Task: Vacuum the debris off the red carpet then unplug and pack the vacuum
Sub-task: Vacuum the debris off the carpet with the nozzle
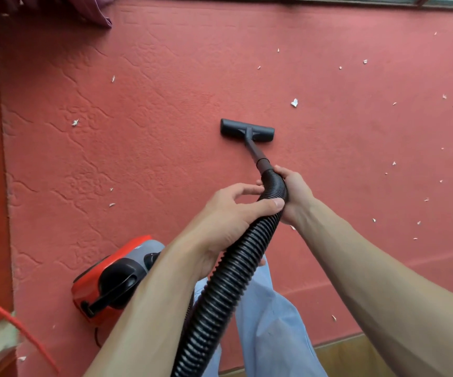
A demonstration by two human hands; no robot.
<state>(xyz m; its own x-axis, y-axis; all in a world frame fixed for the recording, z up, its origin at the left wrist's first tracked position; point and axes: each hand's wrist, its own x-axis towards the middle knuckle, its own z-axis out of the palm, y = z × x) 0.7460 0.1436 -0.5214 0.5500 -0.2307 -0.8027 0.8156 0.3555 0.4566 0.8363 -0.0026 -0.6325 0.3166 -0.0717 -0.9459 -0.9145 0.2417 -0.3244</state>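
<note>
Both hands are clamping the ribbed hose (233,281), the right hand (293,197) nearest the floor head (247,130) and the left hand (230,213) farther back from it. The head is resting on the red carpet (165,104), with most debris lying to its right. A hard tug risks tipping the canister (114,281), sitting back-left of the head, or snagging the orange cord (16,322). Showing: one canister, one hose, one head, two hands, roughly two dozen white scraps (294,102).
</note>
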